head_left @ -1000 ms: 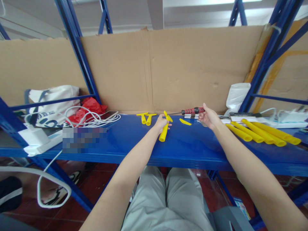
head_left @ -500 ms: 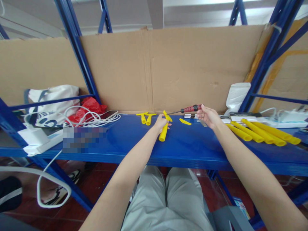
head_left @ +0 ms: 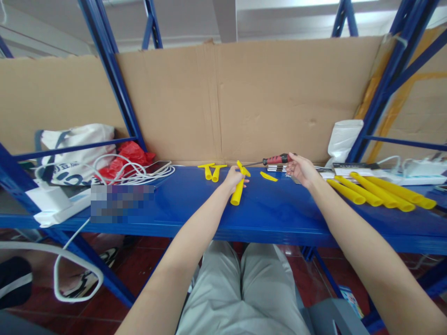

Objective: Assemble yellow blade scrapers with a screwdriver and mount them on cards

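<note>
Holding the yellow T-shaped piece (head_left: pixel 236 194) just above the bench (head_left: pixel 174 204), left hand (head_left: pixel 234 178) clamped round its stem, open end toward me. Right hand (head_left: pixel 303 168) pinches the butt end of the red-and-black screwdriver (head_left: pixel 277 160), shaft running to the crossbar; can't tell if the tip is seated. Step in hand looks like turning a fastener there. Next move seems to call for a firm left grip and the shaft kept in line. Two more yellow T-pieces (head_left: pixel 216 173) sit left, loose yellow scrap (head_left: pixel 268 177) right, yellow tubes (head_left: pixel 384 191) farther right.
</note>
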`<state>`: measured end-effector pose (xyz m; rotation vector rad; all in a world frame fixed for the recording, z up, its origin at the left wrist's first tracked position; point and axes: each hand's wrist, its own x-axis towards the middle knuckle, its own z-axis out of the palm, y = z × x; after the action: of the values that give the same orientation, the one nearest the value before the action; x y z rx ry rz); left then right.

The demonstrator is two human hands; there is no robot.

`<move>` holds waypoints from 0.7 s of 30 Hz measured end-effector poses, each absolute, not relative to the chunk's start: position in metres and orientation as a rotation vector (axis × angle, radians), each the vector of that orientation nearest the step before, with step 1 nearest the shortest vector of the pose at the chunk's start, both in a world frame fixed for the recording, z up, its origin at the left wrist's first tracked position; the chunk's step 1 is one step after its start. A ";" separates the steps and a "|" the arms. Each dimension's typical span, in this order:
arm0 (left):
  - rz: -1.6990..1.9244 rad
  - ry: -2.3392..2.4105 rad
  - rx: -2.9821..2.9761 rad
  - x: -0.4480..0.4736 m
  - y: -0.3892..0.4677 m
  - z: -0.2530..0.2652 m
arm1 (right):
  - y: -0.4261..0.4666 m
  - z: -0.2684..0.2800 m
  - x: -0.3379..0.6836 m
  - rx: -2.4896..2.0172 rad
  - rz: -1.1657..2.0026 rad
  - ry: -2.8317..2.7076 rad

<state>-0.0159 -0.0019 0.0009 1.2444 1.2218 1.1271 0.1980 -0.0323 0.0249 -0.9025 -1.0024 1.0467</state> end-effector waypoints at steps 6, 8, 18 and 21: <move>1.130 1.231 1.221 -0.016 -0.002 0.001 | -0.032 0.023 0.197 -0.885 1.039 -1.033; 1.133 1.231 1.226 -0.016 -0.003 0.002 | -0.032 0.023 0.198 -0.883 1.025 -1.039; 1.116 1.216 1.292 -0.017 -0.002 0.001 | -0.032 0.022 0.199 -0.898 1.005 -1.073; 1.117 1.217 1.302 -0.016 -0.003 0.001 | -0.032 0.022 0.199 -0.908 1.009 -1.075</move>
<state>-0.0165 -0.0027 0.0006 1.3018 1.2171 1.1168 0.1990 -0.0323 0.0223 -0.9084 -1.0751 1.0091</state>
